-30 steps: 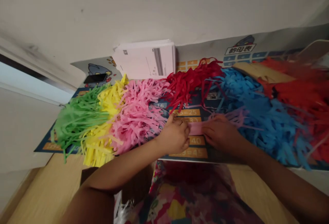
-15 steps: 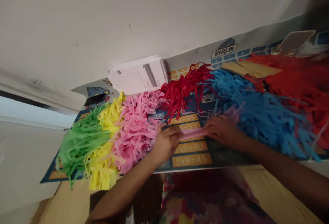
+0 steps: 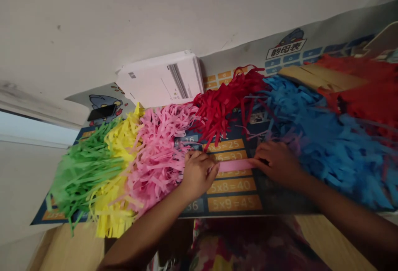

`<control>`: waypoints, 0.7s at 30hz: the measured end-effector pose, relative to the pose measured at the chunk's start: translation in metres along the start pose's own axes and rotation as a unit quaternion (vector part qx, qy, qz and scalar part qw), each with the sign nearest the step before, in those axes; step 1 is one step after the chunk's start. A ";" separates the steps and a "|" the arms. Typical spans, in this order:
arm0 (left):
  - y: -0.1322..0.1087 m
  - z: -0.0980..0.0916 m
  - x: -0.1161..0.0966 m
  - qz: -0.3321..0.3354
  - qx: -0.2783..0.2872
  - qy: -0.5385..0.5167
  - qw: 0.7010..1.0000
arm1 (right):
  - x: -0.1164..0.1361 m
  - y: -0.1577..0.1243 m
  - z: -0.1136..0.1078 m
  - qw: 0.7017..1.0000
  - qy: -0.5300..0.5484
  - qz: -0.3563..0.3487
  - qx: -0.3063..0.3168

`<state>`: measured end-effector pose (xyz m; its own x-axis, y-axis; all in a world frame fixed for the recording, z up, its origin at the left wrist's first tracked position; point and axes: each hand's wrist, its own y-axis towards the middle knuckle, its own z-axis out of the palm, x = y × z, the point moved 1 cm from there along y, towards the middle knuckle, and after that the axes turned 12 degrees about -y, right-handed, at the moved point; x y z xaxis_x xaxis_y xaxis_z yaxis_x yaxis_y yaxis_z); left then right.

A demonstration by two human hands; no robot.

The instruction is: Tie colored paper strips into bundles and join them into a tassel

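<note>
Pink paper strip (image 3: 235, 165) lies flat on the multiplication mat (image 3: 233, 202), and we pinch it at both ends: our left hand (image 3: 196, 171) grasps the end beside the pink shreds (image 3: 158, 146), our right hand (image 3: 276, 161) the end beside the blue shreds (image 3: 329, 138)

The pink strip (image 3: 236, 165) at the centre of the frame is thin, smooth, matt paper. The green shreds (image 3: 83, 171), yellow shreds (image 3: 121, 142), pink shreds (image 3: 158, 146), red shreds (image 3: 224, 101) and blue shreds (image 3: 326, 138) are crinkled matt paper too. The printed mat (image 3: 231, 202) beneath looks smooth with a faint sheen. At lower left the worktop (image 3: 71, 250) is pale, smooth wood. The brown sheet (image 3: 320, 78) at upper right looks like matt cardboard. The wall (image 3: 186, 9) along the top is matt and slightly rough.
</note>
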<state>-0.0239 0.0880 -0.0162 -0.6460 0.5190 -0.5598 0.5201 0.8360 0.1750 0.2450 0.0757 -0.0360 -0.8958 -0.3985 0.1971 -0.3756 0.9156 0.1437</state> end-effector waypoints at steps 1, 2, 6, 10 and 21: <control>0.000 0.001 0.000 0.002 -0.001 0.005 1.000 | 0.000 0.000 0.000 1.000 -0.003 0.003 -0.004; 0.001 0.001 0.000 0.003 0.000 0.008 1.000 | 0.000 0.000 0.000 1.000 -0.005 0.005 -0.007; 0.003 0.002 -0.001 -0.003 0.003 0.015 1.000 | 0.001 -0.001 0.000 1.000 -0.011 0.001 -0.019; 0.004 0.003 -0.001 -0.004 -0.002 0.023 1.000 | 0.001 -0.001 0.001 0.999 -0.019 -0.007 -0.037; -0.001 -0.003 -0.020 0.239 0.000 0.206 0.949 | 0.019 -0.004 -0.015 0.976 -0.108 -0.134 -0.135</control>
<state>-0.0130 0.0775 -0.0025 -0.4991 0.8649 -0.0526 0.8087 0.4867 0.3304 0.2327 0.0634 -0.0180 -0.8145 -0.5736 -0.0869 -0.5526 0.7214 0.4173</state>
